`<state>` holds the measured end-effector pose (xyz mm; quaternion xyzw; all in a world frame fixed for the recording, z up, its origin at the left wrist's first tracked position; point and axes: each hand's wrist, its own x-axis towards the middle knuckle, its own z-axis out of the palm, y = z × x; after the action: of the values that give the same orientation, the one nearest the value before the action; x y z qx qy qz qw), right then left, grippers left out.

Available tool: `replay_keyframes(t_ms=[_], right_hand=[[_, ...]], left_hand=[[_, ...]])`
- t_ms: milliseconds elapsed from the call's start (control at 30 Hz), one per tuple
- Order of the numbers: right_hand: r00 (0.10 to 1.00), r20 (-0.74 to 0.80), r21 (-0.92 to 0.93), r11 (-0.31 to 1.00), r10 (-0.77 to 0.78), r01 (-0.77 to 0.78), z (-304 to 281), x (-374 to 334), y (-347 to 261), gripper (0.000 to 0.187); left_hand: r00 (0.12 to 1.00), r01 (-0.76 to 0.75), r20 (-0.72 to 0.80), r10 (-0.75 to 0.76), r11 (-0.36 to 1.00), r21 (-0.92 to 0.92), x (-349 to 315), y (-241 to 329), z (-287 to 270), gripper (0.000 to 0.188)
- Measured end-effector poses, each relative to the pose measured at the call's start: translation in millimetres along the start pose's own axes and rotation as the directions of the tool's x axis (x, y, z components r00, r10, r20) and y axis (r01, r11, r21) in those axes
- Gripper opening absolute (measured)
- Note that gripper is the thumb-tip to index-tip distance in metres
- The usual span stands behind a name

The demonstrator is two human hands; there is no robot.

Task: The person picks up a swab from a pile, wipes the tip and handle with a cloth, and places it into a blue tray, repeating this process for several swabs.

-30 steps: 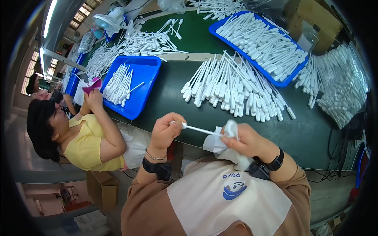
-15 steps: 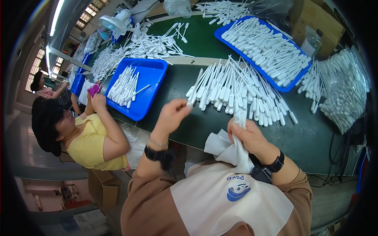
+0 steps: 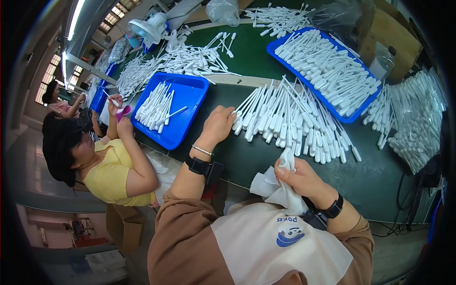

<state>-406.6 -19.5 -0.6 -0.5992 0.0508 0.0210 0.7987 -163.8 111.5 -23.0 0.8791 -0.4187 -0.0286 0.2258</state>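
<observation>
At the left edge of a loose heap of white plastic dropper pipettes [image 3: 289, 123], my left hand [image 3: 217, 126] has its fingers closed around the bulb end of one pipette [image 3: 237, 115]. Its fingertips partly hide that pipette. My right hand [image 3: 306, 179] grips a bunched white cloth [image 3: 286, 183] between thumb and fingers, near the table's front edge. The cloth hangs down over the front of my apron, close below the heap. Most pipettes in the heap lie with their bulbs toward me and thin stems pointing away.
A full blue tray [image 3: 373, 95] of pipettes stands behind the heap; another blue tray [image 3: 190, 111] holds fewer. More pipettes [image 3: 190, 59] lie at the back left. A clear bag of pipettes [image 3: 418, 123] sits right, above cables. A co-worker in yellow [image 3: 111, 173] works at my left.
My left hand has moved up and away from me to the heap's left edge, closing on a pipette. My right hand keeps its hold on the cloth. The view has shifted slightly.
</observation>
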Motion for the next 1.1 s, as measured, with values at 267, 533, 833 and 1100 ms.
replay_keyframes(t_ms=[267, 533, 833, 1100], right_hand=[[0.985, -0.125, -0.390, 0.919, -0.115, 0.058, -5, 6, -4, 0.015], [0.950, -0.064, -0.797, 0.588, -0.305, 0.135, -10, 9, -11, 0.012], [0.970, -0.235, -0.587, 0.804, -0.063, -0.091, -9, 6, -11, 0.015], [0.965, -0.250, -0.731, 0.669, -0.076, -0.136, -8, 7, -17, 0.019]], left_hand=[[0.998, -0.066, 0.033, 0.061, 0.981, 0.183, 55, -13, -18, 0.022], [0.995, 0.003, 0.078, -0.064, 0.794, 0.608, 171, -78, -42, 0.019], [0.974, -0.184, 0.222, 0.038, 0.700, 0.690, 194, -89, -32, 0.020], [0.989, -0.147, 0.048, 0.139, 0.918, 0.368, 117, -44, -89, 0.028]])
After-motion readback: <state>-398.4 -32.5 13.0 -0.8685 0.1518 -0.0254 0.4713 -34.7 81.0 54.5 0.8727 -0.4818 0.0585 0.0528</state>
